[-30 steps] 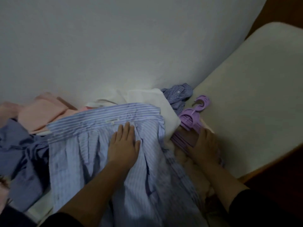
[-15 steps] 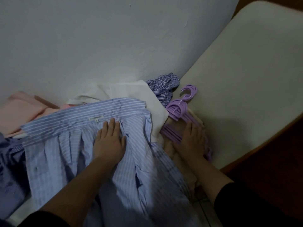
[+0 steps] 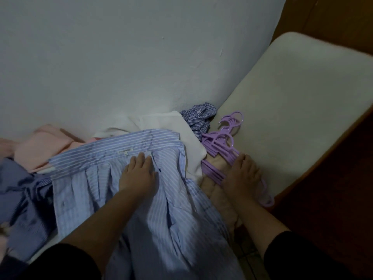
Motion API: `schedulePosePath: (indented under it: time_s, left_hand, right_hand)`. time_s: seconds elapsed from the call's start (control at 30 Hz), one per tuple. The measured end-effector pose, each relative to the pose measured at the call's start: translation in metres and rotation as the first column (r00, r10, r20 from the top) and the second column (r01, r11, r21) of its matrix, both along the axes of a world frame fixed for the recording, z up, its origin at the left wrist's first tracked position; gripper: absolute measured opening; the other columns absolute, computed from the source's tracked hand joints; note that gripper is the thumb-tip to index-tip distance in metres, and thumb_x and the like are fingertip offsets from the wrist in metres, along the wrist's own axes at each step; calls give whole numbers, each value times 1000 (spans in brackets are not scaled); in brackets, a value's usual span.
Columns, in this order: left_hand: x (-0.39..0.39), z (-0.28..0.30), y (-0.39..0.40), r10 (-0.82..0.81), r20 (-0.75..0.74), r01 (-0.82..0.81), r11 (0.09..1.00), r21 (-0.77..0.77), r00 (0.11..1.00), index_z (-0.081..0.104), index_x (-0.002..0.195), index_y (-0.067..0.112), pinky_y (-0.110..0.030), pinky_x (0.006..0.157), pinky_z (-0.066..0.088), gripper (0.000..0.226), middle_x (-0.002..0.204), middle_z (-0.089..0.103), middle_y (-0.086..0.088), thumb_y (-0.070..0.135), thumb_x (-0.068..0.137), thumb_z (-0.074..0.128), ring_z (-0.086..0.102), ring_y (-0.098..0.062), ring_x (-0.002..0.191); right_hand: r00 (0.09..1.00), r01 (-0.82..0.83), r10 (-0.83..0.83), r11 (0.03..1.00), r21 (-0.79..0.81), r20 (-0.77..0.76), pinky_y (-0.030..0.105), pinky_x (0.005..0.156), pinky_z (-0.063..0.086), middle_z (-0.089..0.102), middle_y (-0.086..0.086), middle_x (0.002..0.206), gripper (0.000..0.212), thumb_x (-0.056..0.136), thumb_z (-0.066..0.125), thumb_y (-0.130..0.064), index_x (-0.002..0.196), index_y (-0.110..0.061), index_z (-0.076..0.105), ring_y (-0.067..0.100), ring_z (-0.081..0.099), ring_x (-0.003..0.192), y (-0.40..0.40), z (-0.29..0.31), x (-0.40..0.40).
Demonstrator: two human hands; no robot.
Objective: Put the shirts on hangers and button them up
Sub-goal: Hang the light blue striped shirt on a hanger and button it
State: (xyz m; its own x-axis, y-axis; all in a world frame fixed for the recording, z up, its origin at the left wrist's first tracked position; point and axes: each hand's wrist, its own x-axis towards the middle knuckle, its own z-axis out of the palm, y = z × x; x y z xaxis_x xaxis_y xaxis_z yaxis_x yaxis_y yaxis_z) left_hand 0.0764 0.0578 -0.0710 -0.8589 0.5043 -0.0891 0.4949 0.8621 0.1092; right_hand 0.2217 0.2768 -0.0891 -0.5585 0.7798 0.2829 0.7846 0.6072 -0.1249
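Early stage, nothing hung or buttoned: left hand (image 3: pixel 139 174) flat, fingers straight, on striped shirt (image 3: pixel 113 178) at centre frame; right hand (image 3: pixel 243 176) rests on purple hangers (image 3: pixel 218 144) centre-right, grip unclear; other shirts piled left.

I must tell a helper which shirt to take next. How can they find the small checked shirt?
Start at the pale wall and follow its base right to the cream cushion. The checked shirt lies crumpled there, behind the purple hangers. Only it has tiny dark-blue checks; its neighbours are plain or striped.
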Motion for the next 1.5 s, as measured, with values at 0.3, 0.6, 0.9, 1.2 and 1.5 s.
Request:
schedulePosePath:
  time_s: [0.3,0.6,0.9,1.2,1.5]
  left_hand:
    - [15,33,-25,46,-13,-46,999,-29,999,6,153,19,-43,118,14,60,161,-3,-7,38,101,29,2,-28,148]
    - [37,50,-53,52,-22,-53,997,-52,998,3,153,18,-41,118,12,61,161,-6,-9,40,102,27,-1,-29,148]
    - [49,55,-68,48,-38,-49,999,-16,998,5,153,19,-43,118,14,61,161,-3,-8,41,101,28,3,-28,147]
    - [39,52,-110,138,-3,-138,989,49,990,8,153,17,-42,118,16,59,161,0,-10,35,101,29,3,-29,147]
    - [17,35,-156,318,46,-321,945,69,947,9,153,18,-45,115,23,59,160,-8,-11,30,100,35,4,-33,146]
  right_hand:
    - [981,165,-136,960,224,-138,48,92,33,58,15,97,26,85,58,-6,110,-3,53,31,53,87,-9,23,26]
    - [979,160,-185,958,-236,-87,56,101,33,43,22,130,53,85,52,-19,133,-1,36,35,44,119,-39,54,60]
    - [957,107,-210,898,-427,-201,55,107,25,22,11,145,112,63,82,-31,146,-12,9,29,25,132,-80,83,63]
    - [965,-262,250,878,-400,-84,53,111,17,16,15,147,114,66,80,-31,149,-16,3,34,19,137,-98,73,33]
    - [867,-443,494,824,-354,64,39,110,23,25,13,138,102,61,79,-21,142,-17,17,34,27,129,-98,62,-14]
